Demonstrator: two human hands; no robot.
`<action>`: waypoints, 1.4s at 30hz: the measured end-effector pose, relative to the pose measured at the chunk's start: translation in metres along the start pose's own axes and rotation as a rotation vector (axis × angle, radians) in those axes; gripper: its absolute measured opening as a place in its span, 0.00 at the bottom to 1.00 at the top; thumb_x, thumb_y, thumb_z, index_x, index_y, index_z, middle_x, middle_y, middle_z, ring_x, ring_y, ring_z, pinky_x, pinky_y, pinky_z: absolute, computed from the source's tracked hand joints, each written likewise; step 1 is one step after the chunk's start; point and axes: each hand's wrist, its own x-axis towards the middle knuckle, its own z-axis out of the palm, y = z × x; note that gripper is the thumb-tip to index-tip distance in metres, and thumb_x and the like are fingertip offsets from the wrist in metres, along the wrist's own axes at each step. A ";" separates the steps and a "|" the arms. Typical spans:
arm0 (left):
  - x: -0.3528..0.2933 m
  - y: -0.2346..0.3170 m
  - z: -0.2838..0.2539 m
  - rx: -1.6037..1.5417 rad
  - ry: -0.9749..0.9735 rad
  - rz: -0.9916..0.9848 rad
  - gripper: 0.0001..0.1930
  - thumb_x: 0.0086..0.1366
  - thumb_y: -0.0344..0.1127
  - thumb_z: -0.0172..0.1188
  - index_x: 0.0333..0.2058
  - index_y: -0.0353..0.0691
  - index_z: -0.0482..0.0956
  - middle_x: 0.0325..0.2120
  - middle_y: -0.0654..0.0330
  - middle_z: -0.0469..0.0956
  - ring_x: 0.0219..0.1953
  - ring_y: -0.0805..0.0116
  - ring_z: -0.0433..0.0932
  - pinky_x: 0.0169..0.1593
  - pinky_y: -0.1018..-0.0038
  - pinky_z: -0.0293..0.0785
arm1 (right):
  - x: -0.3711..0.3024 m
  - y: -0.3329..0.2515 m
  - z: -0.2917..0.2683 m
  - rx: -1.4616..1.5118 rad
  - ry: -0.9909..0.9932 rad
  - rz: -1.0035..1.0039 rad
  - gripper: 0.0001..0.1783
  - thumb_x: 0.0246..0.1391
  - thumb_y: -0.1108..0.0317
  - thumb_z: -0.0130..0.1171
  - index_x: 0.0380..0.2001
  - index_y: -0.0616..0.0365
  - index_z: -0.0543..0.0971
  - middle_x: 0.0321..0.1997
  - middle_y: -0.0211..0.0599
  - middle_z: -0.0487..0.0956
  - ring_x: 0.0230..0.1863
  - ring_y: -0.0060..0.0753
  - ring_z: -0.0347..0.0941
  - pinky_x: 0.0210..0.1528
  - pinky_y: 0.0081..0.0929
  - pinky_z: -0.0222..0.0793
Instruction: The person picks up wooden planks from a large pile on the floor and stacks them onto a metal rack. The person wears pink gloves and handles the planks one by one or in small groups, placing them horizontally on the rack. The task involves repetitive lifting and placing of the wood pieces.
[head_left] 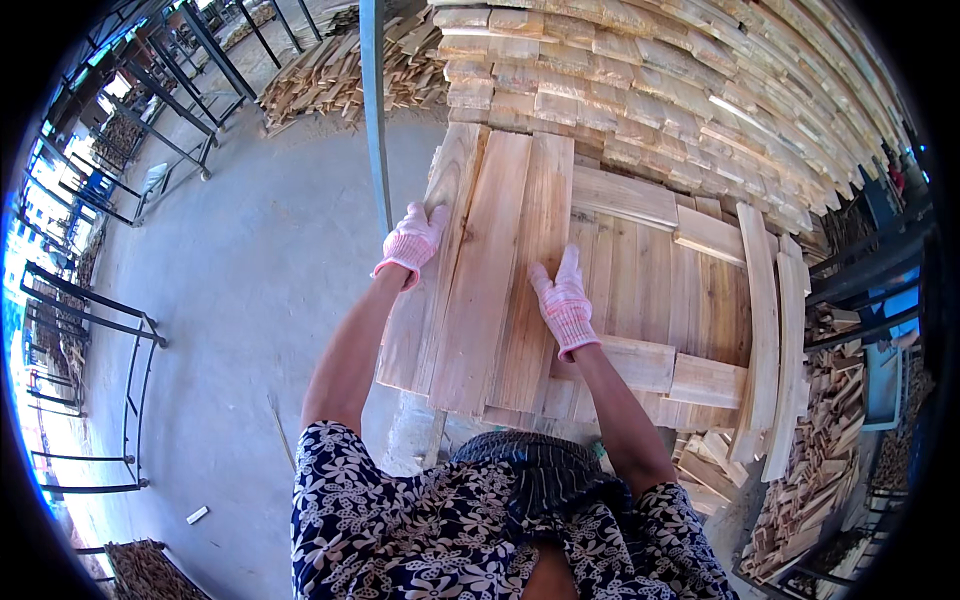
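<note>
Three wide wooden boards lie side by side in front of me: a left board [458, 190] with darker grain, a middle board [486, 270] and a right board [545, 190]. My left hand [413, 240], in a pale pink knitted glove, grips the outer edge of the left board, thumb on top. Gloved the same way, my right hand [563, 300] holds the outer edge of the right board, its thumb on the upper face. Fingertips below the edges are hidden. Under and beside these boards is a layer of narrower planks [640, 260].
Behind rises a tall stack of boards [620, 80]. Short boards [625, 200] and two long strips [760, 320] lie on the planks' right part. A blue-grey post [374, 110] stands beyond my left hand. Metal racks [130, 330] line the left; scrap wood [810, 470] is heaped at right.
</note>
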 end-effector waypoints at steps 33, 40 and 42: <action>-0.004 0.018 0.026 0.528 0.580 0.152 0.32 0.72 0.55 0.52 0.66 0.43 0.63 0.58 0.46 0.74 0.58 0.39 0.73 0.61 0.49 0.70 | -0.058 0.164 -0.380 -0.942 0.479 0.268 0.40 0.55 0.43 0.62 0.66 0.51 0.68 0.63 0.55 0.70 0.64 0.56 0.67 0.64 0.51 0.65; -0.127 0.229 0.163 -0.186 0.010 0.948 0.24 0.69 0.41 0.61 0.61 0.39 0.74 0.54 0.45 0.78 0.59 0.47 0.75 0.64 0.60 0.70 | -0.061 0.269 -0.451 -0.661 0.376 0.359 0.51 0.52 0.36 0.65 0.74 0.44 0.59 0.73 0.58 0.59 0.70 0.63 0.64 0.68 0.48 0.64; -0.165 0.306 0.201 -0.353 -0.391 0.744 0.21 0.69 0.40 0.60 0.58 0.40 0.75 0.50 0.45 0.80 0.56 0.48 0.78 0.60 0.62 0.72 | -0.054 0.281 -0.487 -0.472 0.312 0.303 0.53 0.51 0.37 0.66 0.74 0.48 0.59 0.72 0.61 0.62 0.69 0.61 0.65 0.68 0.43 0.66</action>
